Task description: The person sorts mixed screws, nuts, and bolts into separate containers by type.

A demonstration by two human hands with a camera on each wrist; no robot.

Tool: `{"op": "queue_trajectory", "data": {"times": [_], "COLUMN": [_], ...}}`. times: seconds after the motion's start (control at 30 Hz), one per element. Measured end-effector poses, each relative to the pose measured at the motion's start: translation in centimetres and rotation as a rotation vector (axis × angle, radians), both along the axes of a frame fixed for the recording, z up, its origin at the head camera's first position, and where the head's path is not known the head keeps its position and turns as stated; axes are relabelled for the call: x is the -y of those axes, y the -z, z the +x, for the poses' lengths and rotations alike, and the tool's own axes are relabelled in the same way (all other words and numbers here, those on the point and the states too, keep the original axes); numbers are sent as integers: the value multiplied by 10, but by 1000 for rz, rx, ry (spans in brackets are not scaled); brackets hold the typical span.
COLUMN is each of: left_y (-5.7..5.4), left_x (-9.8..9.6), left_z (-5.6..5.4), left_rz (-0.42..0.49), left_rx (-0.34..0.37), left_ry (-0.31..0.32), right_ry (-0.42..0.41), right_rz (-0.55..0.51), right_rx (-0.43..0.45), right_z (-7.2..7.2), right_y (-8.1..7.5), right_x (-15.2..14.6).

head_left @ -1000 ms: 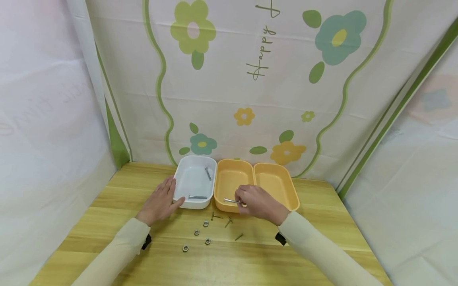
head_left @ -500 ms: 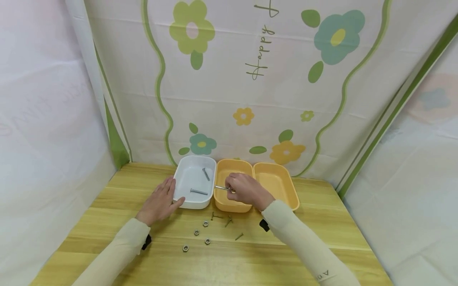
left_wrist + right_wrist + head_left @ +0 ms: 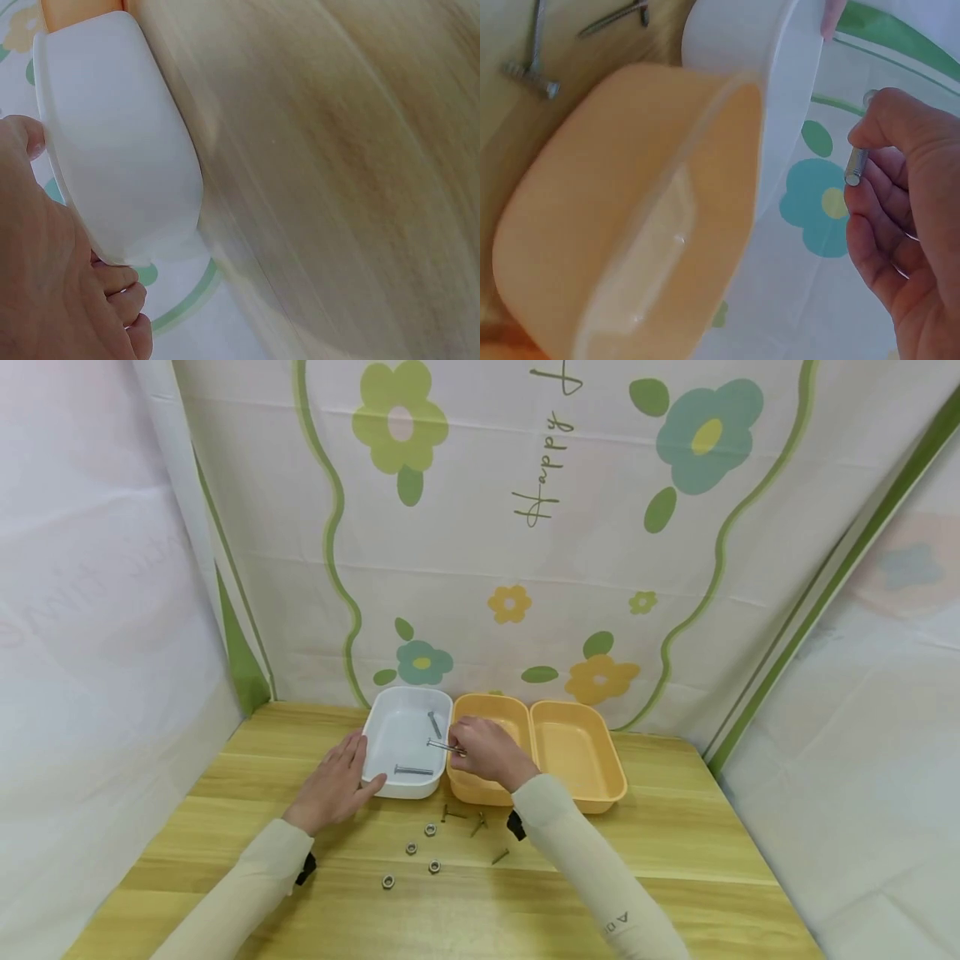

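Observation:
My right hand (image 3: 491, 752) pinches a silver bolt (image 3: 442, 746) over the white tray (image 3: 386, 735), the bolt's head pointing left. In the right wrist view, thumb and fingers close round this bolt (image 3: 856, 165), and metal glints between the lower fingers. Two more bolts lie in the white tray: one bolt (image 3: 434, 725) near its right wall, another bolt (image 3: 414, 770) near the front. Outstretched fingers of my left hand (image 3: 333, 785) rest along the tray's left side, with the thumb at its front rim. The left wrist view shows this hand against the white tray's wall (image 3: 120, 142).
Two orange trays adjoin on the right, the middle orange tray (image 3: 480, 793) partly under my right hand and the right orange tray (image 3: 618, 777) beside it. Several nuts (image 3: 435, 866) and small screws (image 3: 500, 856) lie on the wooden table (image 3: 315, 914). A flowered cloth (image 3: 450, 543) hangs behind.
My right hand has carried the bolt leftward, from the front of the middle orange tray to over the white tray. The bolts inside that tray have shifted slightly. My left hand stays put.

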State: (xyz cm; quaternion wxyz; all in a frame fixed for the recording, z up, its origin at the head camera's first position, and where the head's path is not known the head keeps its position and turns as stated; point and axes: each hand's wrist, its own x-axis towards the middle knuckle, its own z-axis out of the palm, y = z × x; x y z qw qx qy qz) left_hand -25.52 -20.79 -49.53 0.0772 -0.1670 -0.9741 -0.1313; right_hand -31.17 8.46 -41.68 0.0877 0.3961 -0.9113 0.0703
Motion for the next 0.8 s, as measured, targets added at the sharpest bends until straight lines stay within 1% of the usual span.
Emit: {"op": "queue_trajectory", "data": {"times": [0.23, 0.37, 0.47, 0.6, 0.8], "left_y": [-1, 0, 2, 2, 2], "left_x": [-1, 0, 0, 0, 1], "left_z": [1, 1, 0, -1, -1], "left_rz": [-4, -4, -3, 1, 2], "left_rx": [-9, -1, -3, -10, -1], "left_ry": [4, 1, 1, 4, 3], "right_ry": [44, 59, 85, 122, 123], "right_rz": [-42, -39, -32, -53, -125], "right_rx": [-1, 17, 24, 1, -56], "right_z": [-1, -2, -3, -4, -4], "right_y": [15, 23, 28, 33, 36], "right_x": [20, 30, 36, 40, 36]}}
